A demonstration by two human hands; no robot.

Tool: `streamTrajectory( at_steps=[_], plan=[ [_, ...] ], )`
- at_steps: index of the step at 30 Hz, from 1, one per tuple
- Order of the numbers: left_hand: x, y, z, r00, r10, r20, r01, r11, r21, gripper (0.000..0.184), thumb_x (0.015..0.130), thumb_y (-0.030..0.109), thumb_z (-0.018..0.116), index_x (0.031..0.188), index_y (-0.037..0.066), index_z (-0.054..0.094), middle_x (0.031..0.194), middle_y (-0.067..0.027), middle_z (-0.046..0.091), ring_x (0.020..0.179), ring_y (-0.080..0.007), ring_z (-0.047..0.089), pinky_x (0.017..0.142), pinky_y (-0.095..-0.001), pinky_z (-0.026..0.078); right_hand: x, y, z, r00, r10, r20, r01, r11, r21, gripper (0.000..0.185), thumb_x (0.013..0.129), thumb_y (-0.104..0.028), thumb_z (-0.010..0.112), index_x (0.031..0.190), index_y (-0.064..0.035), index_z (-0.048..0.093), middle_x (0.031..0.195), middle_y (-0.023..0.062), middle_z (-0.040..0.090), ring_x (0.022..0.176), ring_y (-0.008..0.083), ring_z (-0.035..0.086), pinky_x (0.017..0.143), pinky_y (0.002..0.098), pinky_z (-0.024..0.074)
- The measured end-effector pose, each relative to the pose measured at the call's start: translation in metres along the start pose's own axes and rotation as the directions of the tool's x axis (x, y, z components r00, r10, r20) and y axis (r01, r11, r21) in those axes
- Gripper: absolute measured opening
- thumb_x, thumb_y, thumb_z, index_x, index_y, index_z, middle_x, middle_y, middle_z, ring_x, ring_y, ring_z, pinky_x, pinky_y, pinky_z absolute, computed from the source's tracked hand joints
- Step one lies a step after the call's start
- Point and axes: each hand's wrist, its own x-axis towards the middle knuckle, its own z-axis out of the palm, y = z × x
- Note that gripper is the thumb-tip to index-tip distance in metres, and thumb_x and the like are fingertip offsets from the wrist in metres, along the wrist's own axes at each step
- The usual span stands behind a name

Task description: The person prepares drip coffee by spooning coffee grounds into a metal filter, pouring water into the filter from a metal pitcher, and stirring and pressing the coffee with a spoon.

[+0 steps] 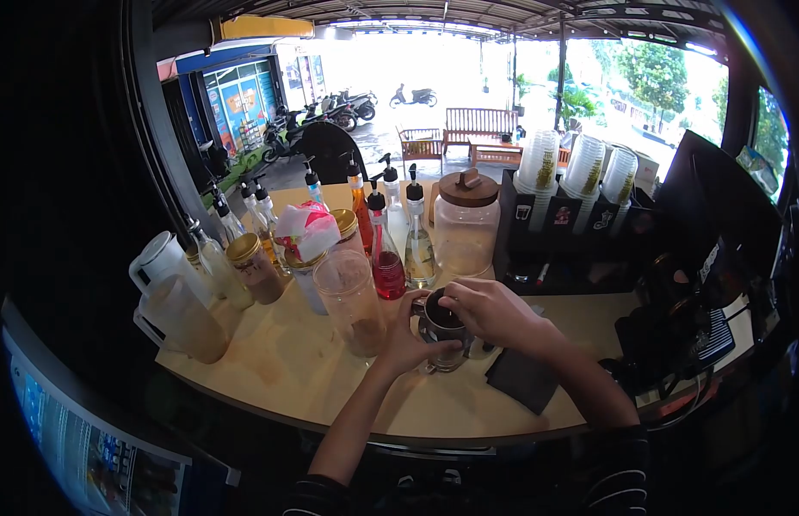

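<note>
A small, shiny cup or jug with a dark inside [446, 334] stands on the wooden counter in front of me. My left hand [406, 342] is wrapped round its left side, thumb across the front. Over its rim, my right hand [492, 308] is closed in a pinch; whatever the fingertips hold is hidden. Just left of the cup is a tall clear plastic container [343, 297] with some brown matter low inside. A dark folded cloth [521, 380] lies under my right forearm. Behind the cup stand a pump bottle of red liquid [388, 273] and another pump bottle [420, 254].
Several more pump bottles, gold-lidded jars [255, 271] and two plastic pitchers [180, 322] crowd the left side. A wooden-lidded glass jar [466, 228] stands behind. Stacked plastic cups [582, 165] fill a black holder [546, 225]. A dark screen [709, 219] stands at right.
</note>
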Motion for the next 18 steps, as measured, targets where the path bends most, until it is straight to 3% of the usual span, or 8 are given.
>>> streamTrajectory(
  at_steps=[2, 4, 8, 10, 16, 18],
  plan=[
    [-0.002, 0.003, 0.0, 1.0, -0.005, -0.001, 0.005, 1.0, -0.004, 0.091, 0.051, 0.031, 0.091, 0.123, 0.009, 0.041, 0.112, -0.0098, 0.057, 0.108, -0.0237, 0.055, 0.095, -0.0373, 0.043, 0.0, 0.002, 0.002, 1.0, -0.012, -0.015, 0.011, 0.999, -0.047, 0.016, 0.089, -0.013, 0.058, 0.084, 0.0009, 0.052, 0.074, 0.0161, 0.055, 0.071, 0.0367, 0.057, 0.062, 0.0428, 0.0451],
    [-0.001, 0.004, 0.0, 1.0, -0.006, -0.007, 0.006, 1.0, -0.009, 0.09, 0.051, 0.031, 0.091, 0.123, 0.009, 0.042, 0.112, -0.0099, 0.057, 0.108, -0.0237, 0.055, 0.095, -0.0374, 0.043, -0.002, 0.002, 0.002, 0.996, -0.072, 0.053, 0.074, 0.996, -0.038, 0.02, 0.091, -0.021, 0.055, 0.094, -0.0014, 0.056, 0.08, 0.0138, 0.058, 0.076, 0.0339, 0.061, 0.066, 0.0427, 0.0478],
    [0.0, 0.003, 0.0, 1.0, -0.005, 0.004, 0.005, 0.999, -0.033, 0.089, 0.051, 0.031, 0.091, 0.123, 0.01, 0.042, 0.112, -0.0094, 0.057, 0.108, -0.0235, 0.055, 0.095, -0.0374, 0.043, -0.006, 0.005, 0.005, 0.995, -0.101, 0.023, 0.102, 0.992, -0.072, 0.019, 0.091, -0.02, 0.056, 0.094, -0.0018, 0.056, 0.08, 0.0143, 0.058, 0.076, 0.0342, 0.06, 0.066, 0.0422, 0.0477],
    [-0.001, 0.0, 0.0, 1.0, -0.008, 0.002, 0.008, 1.0, -0.025, 0.089, 0.051, 0.031, 0.091, 0.122, 0.01, 0.042, 0.112, -0.0093, 0.057, 0.108, -0.0233, 0.055, 0.095, -0.0374, 0.044, -0.006, 0.006, 0.005, 0.997, -0.069, -0.031, 0.07, 0.996, 0.049, 0.014, 0.088, -0.012, 0.059, 0.086, 0.0006, 0.054, 0.078, 0.0157, 0.057, 0.071, 0.0359, 0.058, 0.061, 0.0415, 0.0459],
    [-0.001, -0.002, 0.002, 1.0, -0.022, -0.004, 0.022, 1.0, -0.004, 0.089, 0.051, 0.031, 0.091, 0.122, 0.01, 0.042, 0.114, -0.0087, 0.057, 0.109, -0.0226, 0.055, 0.095, -0.0374, 0.043, -0.009, 0.01, 0.003, 1.0, 0.017, -0.01, -0.017, 1.0, 0.017, 0.013, 0.09, -0.013, 0.057, 0.09, 0.0005, 0.055, 0.079, 0.0162, 0.057, 0.071, 0.0363, 0.058, 0.062, 0.041, 0.0463],
    [-0.001, 0.001, 0.001, 0.999, -0.031, 0.012, 0.031, 0.999, -0.025, 0.09, 0.051, 0.031, 0.091, 0.123, 0.01, 0.042, 0.115, -0.0089, 0.056, 0.109, -0.023, 0.055, 0.096, -0.0374, 0.043, -0.012, 0.004, 0.002, 1.0, -0.022, 0.007, 0.021, 0.997, 0.073, 0.015, 0.091, -0.016, 0.056, 0.091, -0.0004, 0.055, 0.08, 0.0159, 0.058, 0.073, 0.0365, 0.059, 0.064, 0.0418, 0.0464]
  ],
)
